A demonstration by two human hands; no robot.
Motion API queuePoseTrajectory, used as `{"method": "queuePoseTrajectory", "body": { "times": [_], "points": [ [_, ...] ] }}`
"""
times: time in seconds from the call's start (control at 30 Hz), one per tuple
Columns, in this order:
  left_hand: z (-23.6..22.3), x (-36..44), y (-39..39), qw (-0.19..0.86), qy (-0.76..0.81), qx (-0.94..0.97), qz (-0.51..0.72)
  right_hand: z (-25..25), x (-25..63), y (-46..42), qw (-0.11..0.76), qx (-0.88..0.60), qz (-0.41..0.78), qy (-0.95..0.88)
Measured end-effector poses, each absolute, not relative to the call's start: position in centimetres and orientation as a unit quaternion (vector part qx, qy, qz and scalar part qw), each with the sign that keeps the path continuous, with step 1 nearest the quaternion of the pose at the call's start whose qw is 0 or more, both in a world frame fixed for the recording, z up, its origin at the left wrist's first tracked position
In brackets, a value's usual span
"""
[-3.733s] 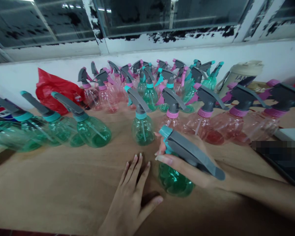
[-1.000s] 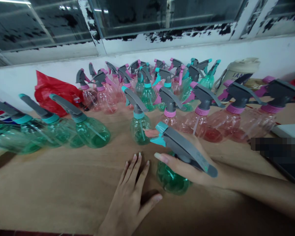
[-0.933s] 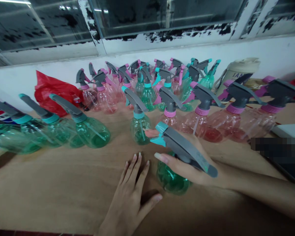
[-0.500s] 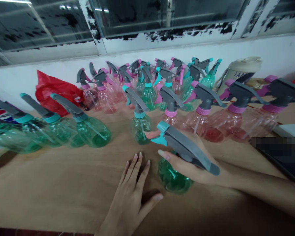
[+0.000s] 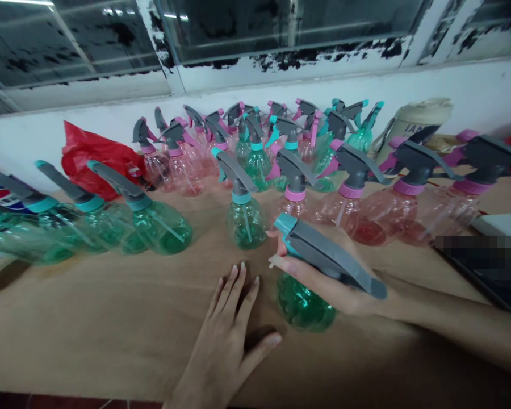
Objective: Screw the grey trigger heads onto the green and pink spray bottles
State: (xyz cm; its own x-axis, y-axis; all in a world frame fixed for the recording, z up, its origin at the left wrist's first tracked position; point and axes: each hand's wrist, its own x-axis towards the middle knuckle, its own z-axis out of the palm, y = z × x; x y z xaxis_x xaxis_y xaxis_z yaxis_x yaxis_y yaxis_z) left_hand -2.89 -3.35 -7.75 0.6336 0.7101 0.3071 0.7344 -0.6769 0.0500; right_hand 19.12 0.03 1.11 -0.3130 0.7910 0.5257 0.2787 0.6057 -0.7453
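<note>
My right hand (image 5: 323,281) is wrapped round the neck of a green spray bottle (image 5: 304,307) with a grey and teal trigger head. Its index finger is curled at the trigger, just under the teal nozzle, and the thumb lies along the near side of the neck. The bottle's base is on or very near the table. Flat on the wood, fingers stretched out, lies my left hand (image 5: 230,335), just left of that bottle and apart from it. Beyond both hands stands another green spray bottle (image 5: 244,221), upright and untouched.
Several green spray bottles (image 5: 162,230) line the left, and pink ones (image 5: 351,216) the right. A mixed group (image 5: 187,167) crowds the back by the wall. A red plastic bag (image 5: 96,159), a cream cup (image 5: 421,122) and a dark flat object (image 5: 485,272) are on the wooden table (image 5: 89,329).
My right index finger has curled in against the trigger, which is now pulled back. The held bottle has shifted slightly to the right. My left hand has stayed in place.
</note>
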Motion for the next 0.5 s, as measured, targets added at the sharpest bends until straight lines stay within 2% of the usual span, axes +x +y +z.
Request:
{"method": "queuePoseTrajectory", "body": {
  "times": [0.13,0.33,0.5],
  "points": [
    [-7.6,-2.85,-3.42,0.044,-0.403,-0.902,-0.152,1.31,19.09,0.11,0.455,-0.366,0.304,-0.752],
    [-7.07,-2.69,-3.57,0.051,-0.405,-0.896,-0.177,1.37,19.19,0.0,0.473,-0.346,0.288,-0.757],
    [-6.92,-2.7,-3.57,0.061,-0.398,-0.899,-0.171,0.9,19.9,-0.04,0.451,-0.351,0.337,-0.748]
  ]
}}
